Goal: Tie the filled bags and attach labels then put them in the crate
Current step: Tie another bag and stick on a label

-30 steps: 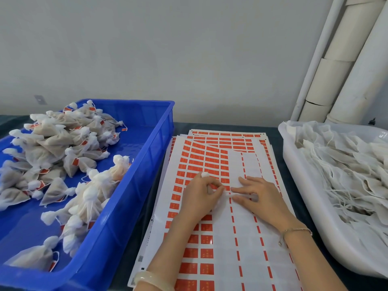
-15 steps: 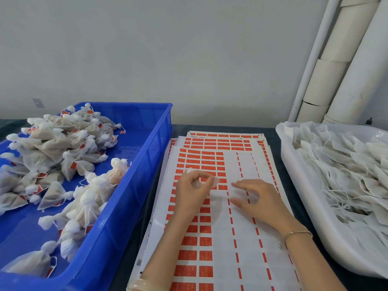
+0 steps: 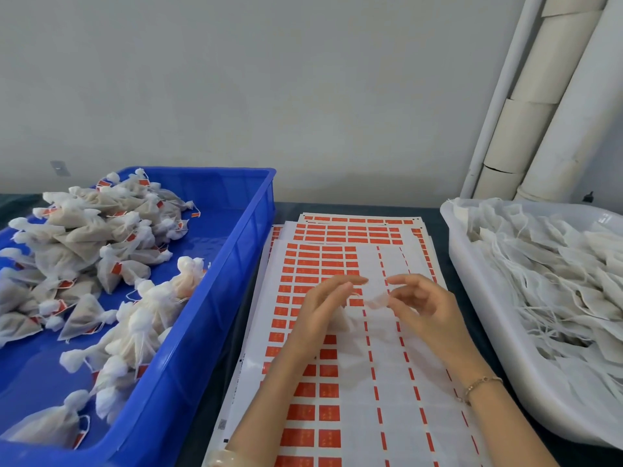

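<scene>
A small white mesh bag (image 3: 374, 302) hangs between my two hands above the sheets of red labels (image 3: 323, 412). My left hand (image 3: 322, 310) holds the bag's body under its palm, with the index finger stretched out to the right. My right hand (image 3: 423, 308) pinches the bag's loose end with curled fingers. The blue crate (image 3: 215, 326) at the left holds several tied bags with red labels (image 3: 84, 237).
A white tub (image 3: 472, 299) at the right is full of untied white bags with strings (image 3: 556, 281). White pipes (image 3: 539, 112) stand against the wall at the back right. The stacked label sheets lie on a dark table between the crate and the tub.
Both hands have lifted off the label sheet and come together. The right hand, which lay flat on the sheet, now pinches the end of the bag that the left hand carries.
</scene>
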Demonstrator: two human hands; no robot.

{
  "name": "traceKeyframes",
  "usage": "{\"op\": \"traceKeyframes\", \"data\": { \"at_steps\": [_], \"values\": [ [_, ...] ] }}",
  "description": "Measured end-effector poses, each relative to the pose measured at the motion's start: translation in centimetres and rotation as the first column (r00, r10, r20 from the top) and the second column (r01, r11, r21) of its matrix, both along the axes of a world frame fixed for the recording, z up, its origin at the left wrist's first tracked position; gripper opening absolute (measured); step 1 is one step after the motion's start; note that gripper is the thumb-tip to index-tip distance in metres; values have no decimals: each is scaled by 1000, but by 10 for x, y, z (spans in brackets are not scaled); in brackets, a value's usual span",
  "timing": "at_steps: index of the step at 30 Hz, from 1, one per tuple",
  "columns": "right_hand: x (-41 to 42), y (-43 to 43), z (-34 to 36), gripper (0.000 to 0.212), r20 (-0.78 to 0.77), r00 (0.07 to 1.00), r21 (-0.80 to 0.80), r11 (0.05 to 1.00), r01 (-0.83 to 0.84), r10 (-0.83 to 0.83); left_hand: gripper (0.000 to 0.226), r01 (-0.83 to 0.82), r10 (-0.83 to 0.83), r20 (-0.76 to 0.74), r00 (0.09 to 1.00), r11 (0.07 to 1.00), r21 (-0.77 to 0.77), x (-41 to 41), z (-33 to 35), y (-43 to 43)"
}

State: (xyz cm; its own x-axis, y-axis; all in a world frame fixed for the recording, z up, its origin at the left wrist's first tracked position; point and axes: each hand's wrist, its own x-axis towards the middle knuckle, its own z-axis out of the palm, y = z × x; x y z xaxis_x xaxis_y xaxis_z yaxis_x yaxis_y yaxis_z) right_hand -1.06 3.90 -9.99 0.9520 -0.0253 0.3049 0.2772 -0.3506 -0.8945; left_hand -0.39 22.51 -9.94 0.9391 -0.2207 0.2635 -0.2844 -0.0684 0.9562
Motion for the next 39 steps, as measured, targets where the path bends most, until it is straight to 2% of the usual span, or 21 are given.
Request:
{"op": "traceKeyframes", "data": {
  "at_steps": [3,8,10,13,16,21,24,26,28,30,33,39],
  "values": [
    [2,-1,4,21,-15,999,59,997,-41,41,40,32,-35,-49,998,998,-59,0,1,2],
    [-1,12,-1,24,-136,972,-99,974,-204,189,40,88,-93,-54,994,992,-91,-1,3,0],
    [-1,15,-3,24,-161,966,-106,969,-221,203,41,90,-95,-57,994,992,-84,-1,2,1],
    [-4,17,-4,23,-154,981,-47,991,-127,119,43,88,-98,-120,988,992,-91,-1,1,0],
    [-6,14,-3,25,-132,990,43,998,-37,42,37,42,-45,-150,988,999,-23,0,-1,-1],
    [-4,9,0,32,-123,989,0,996,-85,84,3,-29,41,-81,996,988,152,2,-9,-2],
    [-4,9,-2,37,-131,987,76,994,-79,88,5,-45,54,-40,998,976,212,2,-9,-2],
    [-3,8,-2,31,-139,989,153,988,-33,54,5,-31,36,-18,999,973,228,2,-7,-2],
    [2,6,-3,21,-168,985,273,958,89,-43,5,-14,17,-10,1000,976,218,1,-6,-1],
    [6,3,-4,7,-180,973,322,926,198,-146,7,12,-12,-5,1000,978,208,-1,-6,-2],
    [7,-1,-7,7,-154,968,288,928,236,-198,10,60,-62,3,998,976,210,-3,-5,-4],
    [3,0,-9,11,-98,992,120,988,95,-83,10,56,-58,4,998,977,206,-3,-6,-4]
  ]
}}
